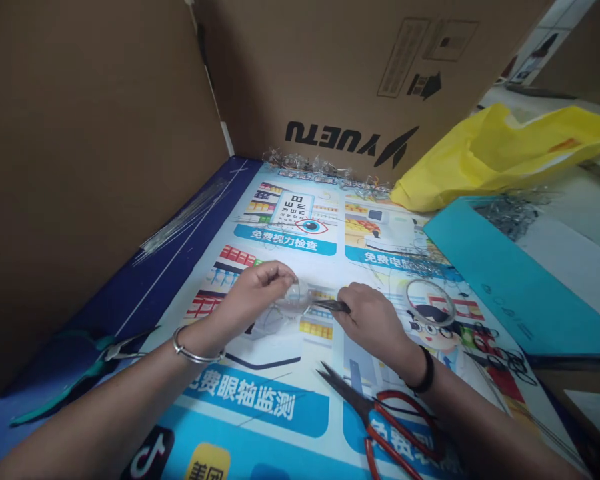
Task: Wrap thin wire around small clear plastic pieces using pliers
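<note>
Fingers and thumb of my left hand (260, 297) are closed around a small clear, rounded piece (297, 299); its exact kind I cannot make out. From the right, my right hand (373, 323) grips a dark, narrow-jawed tool that looks like pliers (331, 305). Its tips point left and reach the right edge of the clear piece. Whether the jaws pinch anything is too small to tell. Below my right hand lie scissors with red handles (397, 427), blades apart. Green-handled pliers (75, 387) rest at the left, partly behind my left forearm.
A printed poster sheet (260, 420) covers the table. Cardboard walls (340, 73) rise behind and left. Tangled wire pieces (325, 167) line the back; straight wires (185, 217) lie left. At right are a tape roll (430, 302), black loops (513, 363), a turquoise box (520, 287) and yellow bag (500, 157).
</note>
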`<state>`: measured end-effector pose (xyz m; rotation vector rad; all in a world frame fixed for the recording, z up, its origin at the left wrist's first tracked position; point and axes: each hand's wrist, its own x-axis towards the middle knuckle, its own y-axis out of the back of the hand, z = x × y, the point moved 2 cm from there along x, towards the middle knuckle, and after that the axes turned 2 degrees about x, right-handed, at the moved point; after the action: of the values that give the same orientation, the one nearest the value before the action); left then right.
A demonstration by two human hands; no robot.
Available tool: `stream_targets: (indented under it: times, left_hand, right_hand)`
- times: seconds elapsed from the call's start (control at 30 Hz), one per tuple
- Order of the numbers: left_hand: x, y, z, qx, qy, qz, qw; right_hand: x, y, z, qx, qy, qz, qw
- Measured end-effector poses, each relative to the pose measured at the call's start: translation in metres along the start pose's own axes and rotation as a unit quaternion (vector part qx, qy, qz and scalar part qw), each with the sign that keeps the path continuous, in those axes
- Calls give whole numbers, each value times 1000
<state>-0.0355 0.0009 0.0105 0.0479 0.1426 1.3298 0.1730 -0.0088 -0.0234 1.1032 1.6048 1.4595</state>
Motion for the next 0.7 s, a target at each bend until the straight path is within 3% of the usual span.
stream_targets:
  times: [0.2,0.43,0.57,0.7]
  left_hand:
    - [6,30,13,-91,-50,122,987]
    - [6,60,39,-115,-107,180,971]
    - [2,76,53,-125,-134,227,956]
    - [-2,78,58,-121,-148,220,957]
  right_hand:
    - [0,4,-3,-5,25,-19,1000]
    - [7,16,-3,6,45,-79,996]
    - [21,27,-17,-34,65,-73,995]
    - [41,37,-40,-121,70,-42,989]
